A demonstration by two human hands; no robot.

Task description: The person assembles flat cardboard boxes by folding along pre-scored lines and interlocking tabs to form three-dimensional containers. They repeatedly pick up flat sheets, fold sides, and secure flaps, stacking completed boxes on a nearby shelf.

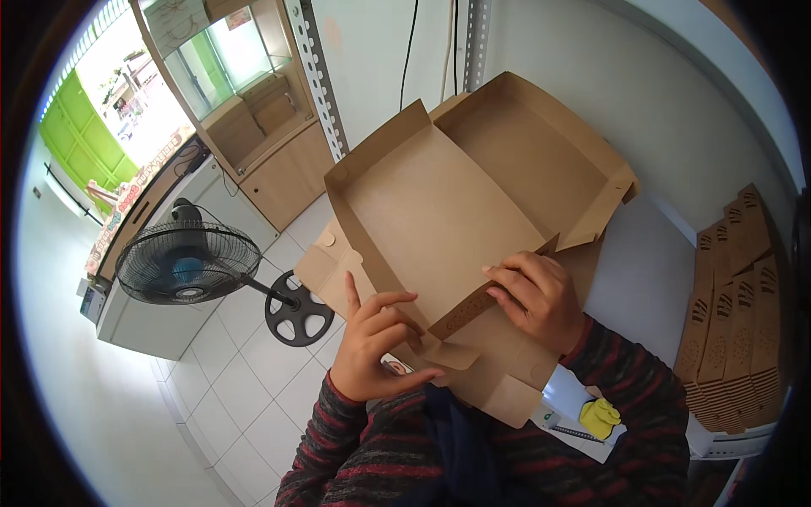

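Note:
A brown cardboard box (422, 207) lies open in front of me, its shallow base tilted toward me and its hinged lid (532, 139) spread out behind. My right hand (536, 300) pinches the upper edge of the near wall (469, 313), which has a dark print. At the near left corner, my left hand (376, 342) has its fingers apart, the index finger raised along the left wall. Some of its fingertips reach behind a loose corner flap (452, 352), so contact there is partly hidden. Flat cardboard (507, 384) with rounded tabs shows beneath the box.
Folded cardboard boxes (731, 321) stand stacked at the right. A yellow cloth-like item (600, 417) lies near my right forearm. To the left stands a black fan (187, 262) on a tiled floor (232, 363). A wooden glass cabinet (253, 110) is behind it.

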